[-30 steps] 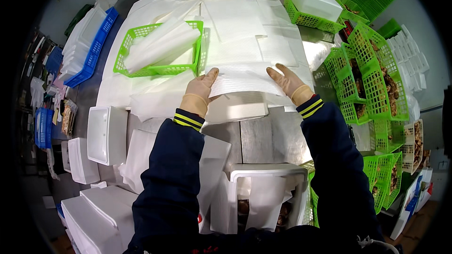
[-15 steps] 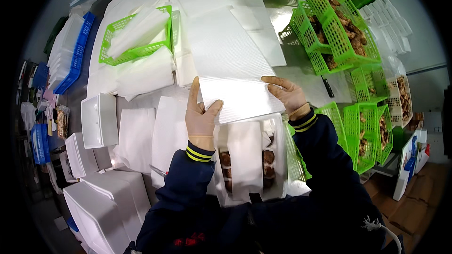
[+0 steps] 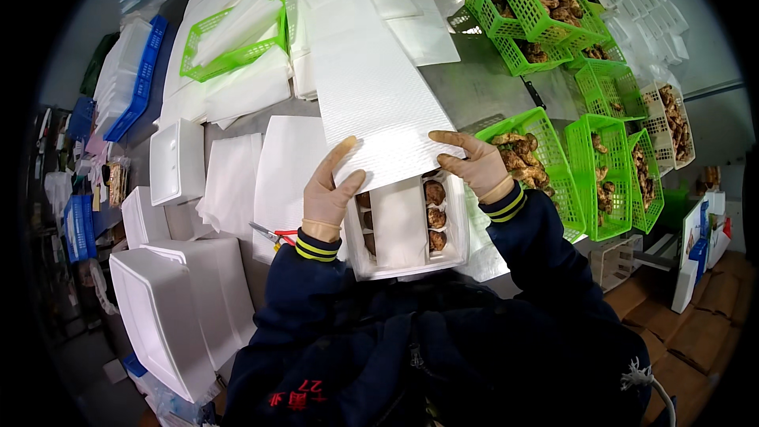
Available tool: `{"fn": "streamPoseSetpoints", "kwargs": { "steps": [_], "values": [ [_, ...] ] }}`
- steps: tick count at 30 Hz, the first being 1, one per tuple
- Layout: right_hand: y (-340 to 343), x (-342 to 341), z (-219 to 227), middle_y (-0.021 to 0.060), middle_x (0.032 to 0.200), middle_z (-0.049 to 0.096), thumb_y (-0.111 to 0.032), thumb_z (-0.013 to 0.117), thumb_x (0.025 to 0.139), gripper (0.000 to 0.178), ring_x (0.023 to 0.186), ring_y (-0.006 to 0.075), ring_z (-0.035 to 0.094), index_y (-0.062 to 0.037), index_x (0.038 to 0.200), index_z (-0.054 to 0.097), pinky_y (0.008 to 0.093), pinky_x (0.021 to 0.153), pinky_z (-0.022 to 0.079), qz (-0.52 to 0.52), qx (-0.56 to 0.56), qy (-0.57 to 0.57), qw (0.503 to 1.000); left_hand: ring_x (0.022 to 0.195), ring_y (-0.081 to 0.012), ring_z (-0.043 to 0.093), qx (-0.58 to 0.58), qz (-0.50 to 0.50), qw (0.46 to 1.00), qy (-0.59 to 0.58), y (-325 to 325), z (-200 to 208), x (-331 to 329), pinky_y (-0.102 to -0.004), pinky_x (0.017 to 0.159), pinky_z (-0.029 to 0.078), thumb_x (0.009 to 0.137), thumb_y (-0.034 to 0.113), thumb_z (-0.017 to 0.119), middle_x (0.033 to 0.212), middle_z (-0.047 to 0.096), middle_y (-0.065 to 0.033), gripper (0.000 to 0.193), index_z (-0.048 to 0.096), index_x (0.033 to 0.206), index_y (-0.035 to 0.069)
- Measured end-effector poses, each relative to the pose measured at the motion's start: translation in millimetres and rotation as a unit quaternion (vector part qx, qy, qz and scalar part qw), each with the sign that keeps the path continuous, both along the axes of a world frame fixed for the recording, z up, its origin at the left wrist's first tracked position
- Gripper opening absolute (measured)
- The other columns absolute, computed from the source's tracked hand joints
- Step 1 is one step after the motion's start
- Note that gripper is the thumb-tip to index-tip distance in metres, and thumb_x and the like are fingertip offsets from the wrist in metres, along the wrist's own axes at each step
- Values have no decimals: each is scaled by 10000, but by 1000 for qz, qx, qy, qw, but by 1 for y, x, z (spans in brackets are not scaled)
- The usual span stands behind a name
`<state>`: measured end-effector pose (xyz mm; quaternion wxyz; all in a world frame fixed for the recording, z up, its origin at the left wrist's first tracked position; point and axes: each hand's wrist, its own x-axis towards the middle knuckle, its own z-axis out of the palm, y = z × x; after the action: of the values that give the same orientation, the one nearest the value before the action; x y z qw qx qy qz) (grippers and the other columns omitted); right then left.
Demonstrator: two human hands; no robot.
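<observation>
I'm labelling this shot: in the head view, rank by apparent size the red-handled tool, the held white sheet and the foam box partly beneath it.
Largest to smallest:
1. White sheet
2. Foam box, partly covered
3. Red-handled tool

Hands [image 3: 326, 192] hold a sheet [image 3: 371, 79] over a box [image 3: 461, 231].

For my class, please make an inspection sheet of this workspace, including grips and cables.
Surface: grey metal table, partly under white sheets.
Job's things: ribbed sheet, held partly over an open box of brown mushrooms.
Clutter: red-handled scissors left of the box; green baskets right.
Grips: left grip on the sheet's left edge, right grip on its right edge.
Cables: none certain; white cord at lower right.
Surroundings: white foam boxes and blue crate at left.
</observation>
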<state>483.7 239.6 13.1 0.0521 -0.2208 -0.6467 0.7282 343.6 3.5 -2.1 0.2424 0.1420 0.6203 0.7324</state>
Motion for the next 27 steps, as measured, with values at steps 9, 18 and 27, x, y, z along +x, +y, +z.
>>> {"fn": "streamPoseSetpoints", "kwargs": {
  "steps": [9,18,27],
  "values": [
    [-8,12,-25,78,1156,686,62,711,873,425,945,115,645,2,1290,650,231,817,547,-33,-27,-14,999,945,-109,626,-56,-62,995,-49,-26,-7,2,-224,820,536,843,-91,708,1241,653,-65,550,595,1375,-10],
    [64,-79,48,172,1259,656,-28,804,727,182,1105,346,642,-79,901,792,385,961,517,-97,468,172,861,1037,-284,665,-215,74,866,445,37,67,-90,-371,903,514,724,115,844,1018,737,-103,222,798,941,120],
    [23,8,23,62,917,707,-91,702,791,101,1006,268,671,-132,883,709,538,1029,437,95,728,214,644,853,-248,653,-229,-17,696,680,-9,15,-25,-473,907,512,777,123,692,834,665,-26,98,722,854,177]
  ]
}}
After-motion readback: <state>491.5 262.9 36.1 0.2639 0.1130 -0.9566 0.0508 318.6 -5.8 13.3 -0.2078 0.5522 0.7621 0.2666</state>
